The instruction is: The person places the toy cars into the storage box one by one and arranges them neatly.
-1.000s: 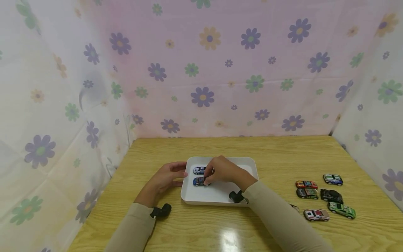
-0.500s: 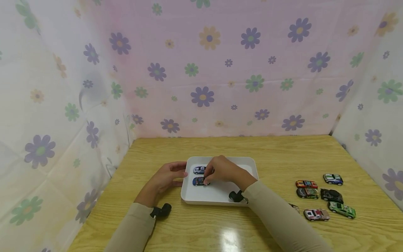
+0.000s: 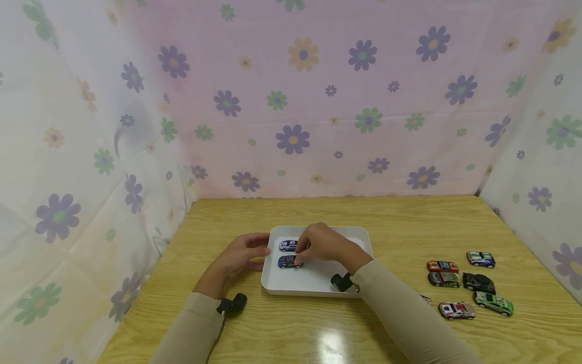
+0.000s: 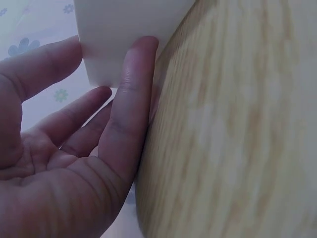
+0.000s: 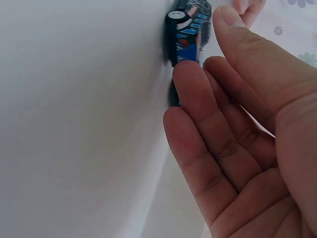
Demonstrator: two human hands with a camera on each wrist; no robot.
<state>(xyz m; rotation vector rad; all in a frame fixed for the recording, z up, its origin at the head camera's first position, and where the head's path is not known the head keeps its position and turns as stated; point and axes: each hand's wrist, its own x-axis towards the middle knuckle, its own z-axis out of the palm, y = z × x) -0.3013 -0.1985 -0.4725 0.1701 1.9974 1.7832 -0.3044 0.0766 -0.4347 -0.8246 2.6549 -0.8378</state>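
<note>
Inside a white tray (image 3: pixel 302 284), two toy cars lie near its left wall. The farther one is a black-and-white toy car (image 3: pixel 287 245); the nearer is a blue toy car (image 3: pixel 286 262) with printed sides. My right hand (image 3: pixel 325 245) is over the tray, a fingertip at the rear of the blue car (image 5: pixel 190 37). Its thumb (image 5: pixel 230 17) stands apart from the car's side in the right wrist view. Loosely extended fingers of my left hand (image 3: pixel 241 257) touch the tray's left outer wall (image 4: pixel 114 44). The right hand partly hides both cars.
On the wooden table (image 3: pixel 400 217) right of the tray lie several more toy cars, among them a red one (image 3: pixel 442 266), a black one (image 3: pixel 479 283) and a green one (image 3: pixel 493 303). Another is partly hidden by my right sleeve (image 3: pixel 404 313). Flowered cloth (image 3: pixel 336 126) surrounds the table.
My right hand has lifted slightly and eased off the blue toy car, so more of its rear shows. The left hand and tray stay where they were.
</note>
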